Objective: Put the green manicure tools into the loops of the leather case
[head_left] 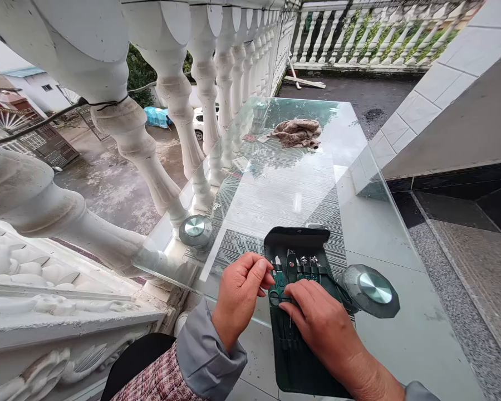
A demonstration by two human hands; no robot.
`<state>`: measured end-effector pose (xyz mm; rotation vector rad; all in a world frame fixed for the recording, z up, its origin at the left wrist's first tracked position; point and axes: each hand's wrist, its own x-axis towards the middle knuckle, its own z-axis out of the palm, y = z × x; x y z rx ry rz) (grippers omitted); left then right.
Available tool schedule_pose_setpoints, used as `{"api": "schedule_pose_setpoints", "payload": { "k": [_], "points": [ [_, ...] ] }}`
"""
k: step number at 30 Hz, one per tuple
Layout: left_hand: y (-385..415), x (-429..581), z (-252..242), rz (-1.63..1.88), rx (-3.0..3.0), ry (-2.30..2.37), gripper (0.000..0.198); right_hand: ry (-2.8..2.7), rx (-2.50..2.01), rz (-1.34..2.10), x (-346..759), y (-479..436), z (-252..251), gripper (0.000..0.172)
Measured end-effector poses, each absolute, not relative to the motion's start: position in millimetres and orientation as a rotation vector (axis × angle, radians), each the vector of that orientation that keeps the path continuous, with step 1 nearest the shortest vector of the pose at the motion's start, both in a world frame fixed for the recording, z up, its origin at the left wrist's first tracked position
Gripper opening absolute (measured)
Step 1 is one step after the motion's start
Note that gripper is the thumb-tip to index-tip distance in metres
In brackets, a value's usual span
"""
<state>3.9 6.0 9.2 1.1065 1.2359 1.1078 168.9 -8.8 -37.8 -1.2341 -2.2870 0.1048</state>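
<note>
A dark green grooming kit case [297, 239] lies open on the glass table [359, 223] near its front edge, with several metal tools [303, 266] strapped in a row inside. My left hand [240, 292] is at the case's left edge, thumb and fingers pinched on a small green-handled pair of scissors [278, 287] in the kit. My right hand [323, 323] rests on the lower half of the case, fingers curled and pressing beside the same tool. What lies under the right palm is hidden.
A crumpled brown cloth [297, 133] lies at the table's far end. Two round metal table fittings [195, 228] [373, 289] sit at the near corners. A white balustrade [167, 111] runs along the left; a tiled wall [442, 94] stands on the right.
</note>
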Motion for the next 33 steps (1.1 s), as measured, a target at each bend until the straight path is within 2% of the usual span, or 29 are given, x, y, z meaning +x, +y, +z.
{"api": "schedule_pose_setpoints", "payload": {
  "k": [10,19,33],
  "points": [
    [4.0,3.2,10.8,1.089,1.116,1.231,0.027,-2.235,-1.321,-0.231,163.2,-6.1,-45.1,0.016],
    [4.0,3.0,10.8,1.088,1.116,1.236,0.027,-2.185,-1.454,0.104,165.1,-6.7,-46.6,0.015],
    [3.1,3.3,7.8,1.023,1.26,1.295,0.023,-2.197,-1.375,-0.113,163.5,-5.6,-47.1,0.027]
  ]
}}
